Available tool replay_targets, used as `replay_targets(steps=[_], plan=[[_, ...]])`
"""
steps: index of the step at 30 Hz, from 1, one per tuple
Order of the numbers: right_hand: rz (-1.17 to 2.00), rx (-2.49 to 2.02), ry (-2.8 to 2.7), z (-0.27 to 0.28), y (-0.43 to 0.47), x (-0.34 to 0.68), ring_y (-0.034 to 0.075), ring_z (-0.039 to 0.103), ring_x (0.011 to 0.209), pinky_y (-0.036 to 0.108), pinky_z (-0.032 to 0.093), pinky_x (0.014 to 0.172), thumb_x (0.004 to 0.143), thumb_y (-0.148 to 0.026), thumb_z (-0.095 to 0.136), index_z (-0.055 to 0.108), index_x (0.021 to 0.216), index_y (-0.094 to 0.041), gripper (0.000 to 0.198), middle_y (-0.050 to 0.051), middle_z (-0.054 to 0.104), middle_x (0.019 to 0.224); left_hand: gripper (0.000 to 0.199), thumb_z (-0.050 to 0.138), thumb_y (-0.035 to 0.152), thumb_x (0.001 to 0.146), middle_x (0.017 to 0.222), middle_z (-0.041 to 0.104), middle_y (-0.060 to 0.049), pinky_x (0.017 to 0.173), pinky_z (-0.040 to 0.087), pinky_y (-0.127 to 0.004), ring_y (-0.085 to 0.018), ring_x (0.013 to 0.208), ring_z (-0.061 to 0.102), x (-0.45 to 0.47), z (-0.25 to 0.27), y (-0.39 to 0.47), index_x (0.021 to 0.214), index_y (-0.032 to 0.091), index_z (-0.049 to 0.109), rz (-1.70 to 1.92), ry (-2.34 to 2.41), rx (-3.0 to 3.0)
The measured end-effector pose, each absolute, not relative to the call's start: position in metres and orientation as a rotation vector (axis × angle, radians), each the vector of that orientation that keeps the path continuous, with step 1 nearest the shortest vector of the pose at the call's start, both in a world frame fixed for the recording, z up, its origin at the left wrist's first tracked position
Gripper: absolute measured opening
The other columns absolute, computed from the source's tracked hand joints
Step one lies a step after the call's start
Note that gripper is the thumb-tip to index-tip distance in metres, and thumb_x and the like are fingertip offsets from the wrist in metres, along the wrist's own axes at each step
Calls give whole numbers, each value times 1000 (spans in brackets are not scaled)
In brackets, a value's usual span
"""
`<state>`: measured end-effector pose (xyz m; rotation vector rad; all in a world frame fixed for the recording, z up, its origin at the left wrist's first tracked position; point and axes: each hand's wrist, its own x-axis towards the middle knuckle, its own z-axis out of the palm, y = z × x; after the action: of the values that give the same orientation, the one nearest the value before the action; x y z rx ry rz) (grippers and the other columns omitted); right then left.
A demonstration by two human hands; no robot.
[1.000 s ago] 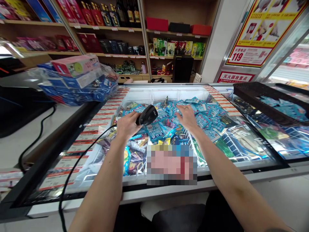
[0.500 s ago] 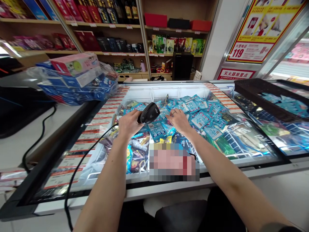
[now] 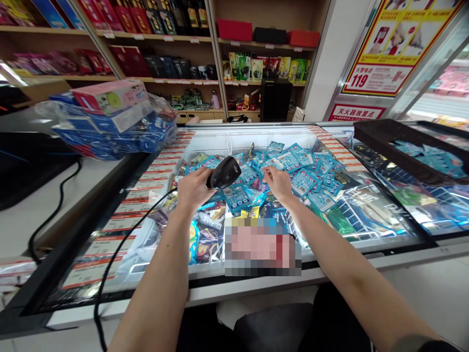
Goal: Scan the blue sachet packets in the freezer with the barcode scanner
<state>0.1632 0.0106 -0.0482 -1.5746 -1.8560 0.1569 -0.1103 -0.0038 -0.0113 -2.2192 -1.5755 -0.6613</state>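
Note:
My left hand is wrapped round the handle of a black barcode scanner, whose head points right over the goods. A black cable runs from it down to the left. Close by on the right, my right hand is closed with its fingers curled together; whether anything is pinched in them is hidden. It hovers over or touches a spread of small blue packets. One blue packet lies below the scanner's head. Colourful wrapped items lie beneath, in the chest freezer.
A plastic-wrapped stack of blue boxes stands at the left. A dark basket with blue packets sits at the right. Price labels line the glass. Behind are stocked shelves. A blurred patch covers the freezer's front middle.
My right hand has drawn its spread fingers together into a curl and shifted slightly right. Some blue packets near it lie differently. My left hand keeps the scanner in nearly the same place.

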Motion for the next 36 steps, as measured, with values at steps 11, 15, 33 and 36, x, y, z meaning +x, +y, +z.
replay_targets(steps=[11,15,33,36], plan=[[-132,-1669,-1978,-43,4,137,32,48,111,45,44,88,82,-74,40,63,118,-20,69,18,57,116,28,53,33,79,93,70,-4,59,38,-28,-23,90,64,-111,-11,-4,103,25,65,-645,-1574,-2234],[-110,-1700,-2030,-41,5,136,33,46,109,48,43,89,72,-76,53,62,120,-21,73,18,55,117,29,54,31,78,95,70,-4,59,38,-28,-23,90,64,-113,-12,-3,104,26,65,-651,-1570,-2225],[245,-1573,-1806,-38,6,157,20,60,88,31,46,78,71,-8,57,66,87,-23,24,0,69,90,29,54,34,79,95,70,-4,60,40,-28,-22,90,64,-113,-10,-4,104,25,65,-641,-1578,-2249],[247,-1576,-1830,-33,1,157,19,60,88,30,46,78,72,-5,54,67,90,-22,28,1,70,93,30,55,32,79,97,70,-3,60,40,-29,-23,91,64,-114,-11,-3,106,26,64,-634,-1572,-2263]])
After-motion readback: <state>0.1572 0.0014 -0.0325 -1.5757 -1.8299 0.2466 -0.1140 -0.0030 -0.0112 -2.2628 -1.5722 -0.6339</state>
